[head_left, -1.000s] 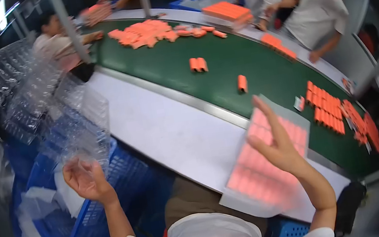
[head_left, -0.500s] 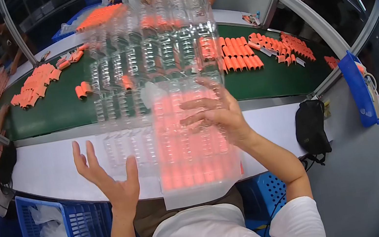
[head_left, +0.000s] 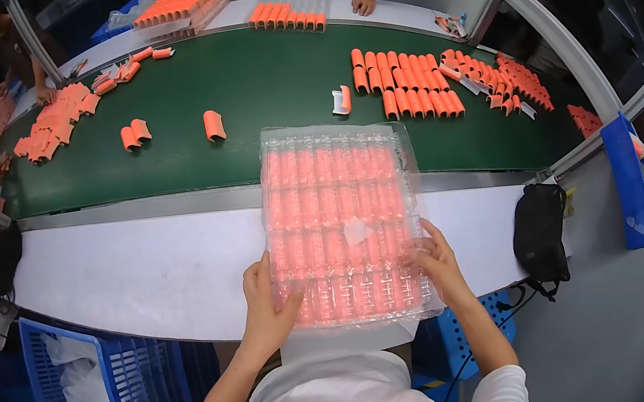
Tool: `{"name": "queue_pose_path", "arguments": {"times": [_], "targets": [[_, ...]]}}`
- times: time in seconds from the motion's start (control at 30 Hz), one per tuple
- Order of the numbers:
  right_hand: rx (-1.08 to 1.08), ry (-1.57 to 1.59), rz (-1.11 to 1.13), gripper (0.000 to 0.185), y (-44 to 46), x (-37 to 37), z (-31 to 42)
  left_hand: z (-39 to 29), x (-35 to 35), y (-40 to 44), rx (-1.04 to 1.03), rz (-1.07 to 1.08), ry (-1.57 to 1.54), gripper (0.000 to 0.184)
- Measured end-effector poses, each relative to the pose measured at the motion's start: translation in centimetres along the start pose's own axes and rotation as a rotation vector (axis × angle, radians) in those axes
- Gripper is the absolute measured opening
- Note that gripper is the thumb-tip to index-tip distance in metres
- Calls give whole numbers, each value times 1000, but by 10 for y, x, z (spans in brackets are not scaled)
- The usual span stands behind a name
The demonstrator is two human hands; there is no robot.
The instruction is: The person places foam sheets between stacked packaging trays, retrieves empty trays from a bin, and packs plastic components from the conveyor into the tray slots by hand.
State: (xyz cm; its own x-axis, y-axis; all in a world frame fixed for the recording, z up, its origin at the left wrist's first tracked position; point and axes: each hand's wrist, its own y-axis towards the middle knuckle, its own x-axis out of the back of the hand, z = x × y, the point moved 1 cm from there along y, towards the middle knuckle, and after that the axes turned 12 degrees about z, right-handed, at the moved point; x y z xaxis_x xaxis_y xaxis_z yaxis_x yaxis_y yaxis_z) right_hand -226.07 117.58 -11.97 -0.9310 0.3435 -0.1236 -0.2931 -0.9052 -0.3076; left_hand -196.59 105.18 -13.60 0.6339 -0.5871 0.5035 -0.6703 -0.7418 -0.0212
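Observation:
A clear plastic blister tray [head_left: 320,138] lies in front of me over rows of orange curved pieces [head_left: 324,243], which show through it. A small white scrap [head_left: 357,231] shows near its middle. My left hand [head_left: 270,310] grips the tray's near left edge, thumb on top. Around its right edge, my right hand [head_left: 438,265] is closed with the thumb over the plastic. The undersides of both hands' grips are hidden. A white sheet [head_left: 344,340] sticks out below the tray's near edge, above my lap.
The green conveyor belt [head_left: 190,167] carries loose orange pieces [head_left: 214,125] and a grouped block [head_left: 404,83]. A white worktable [head_left: 131,273] runs along it. A black pouch [head_left: 540,238] lies right; a blue crate [head_left: 117,393] stands left. Co-workers' hands [head_left: 364,4] are across the belt.
The clear tray has come down from its raised, blurred position onto the orange pieces. My left hand, spread apart before, and my right hand have moved onto its side edges.

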Motion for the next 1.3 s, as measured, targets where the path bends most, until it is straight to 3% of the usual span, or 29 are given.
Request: {"name": "queue_pose_path", "arguments": {"times": [0.17,0.23,0.33,0.43,0.5,0.53,0.63,0.67,0.7,0.77,0.8,0.87,0.9,1.03,1.13,1.3], "targets": [[25,-158,-44,73,-7,1,0,-5,4,-1,20,0,65,74],[52,-760,-56,68,-13,10,2,-1,8,-6,-9,27,66,74],[116,-974,-134,64,-2,17,40,6,54,17,45,24,-135,71],[327,-1037,-122,65,54,20,94,26,120,85,2,-199,168,81],[345,-887,-33,71,121,15,120,52,156,149,-152,-322,292,94],[350,-808,8,74,161,9,127,63,170,177,-94,-292,310,100],[447,-1018,100,98,276,-5,135,86,193,244,1,-105,412,113],[476,-1112,123,107,315,1,124,85,197,258,110,13,372,113],[382,-1080,219,119,351,10,111,105,198,274,29,19,377,111],[295,-1196,275,123,404,24,87,147,196,299,-126,16,376,98],[263,-1173,292,114,404,16,90,144,192,305,-136,26,373,98],[163,-1159,390,98,414,12,89,136,193,302,32,11,293,90],[227,-1204,329,84,411,8,89,135,192,301,3,-21,304,85],[257,-1134,278,90,392,1,102,104,182,292,3,-84,175,82],[342,-1108,308,97,327,-30,154,27,166,270,-204,-14,182,76],[318,-1552,584,78,226,-84,185,-48,115,236,-372,289,395,73]]}}
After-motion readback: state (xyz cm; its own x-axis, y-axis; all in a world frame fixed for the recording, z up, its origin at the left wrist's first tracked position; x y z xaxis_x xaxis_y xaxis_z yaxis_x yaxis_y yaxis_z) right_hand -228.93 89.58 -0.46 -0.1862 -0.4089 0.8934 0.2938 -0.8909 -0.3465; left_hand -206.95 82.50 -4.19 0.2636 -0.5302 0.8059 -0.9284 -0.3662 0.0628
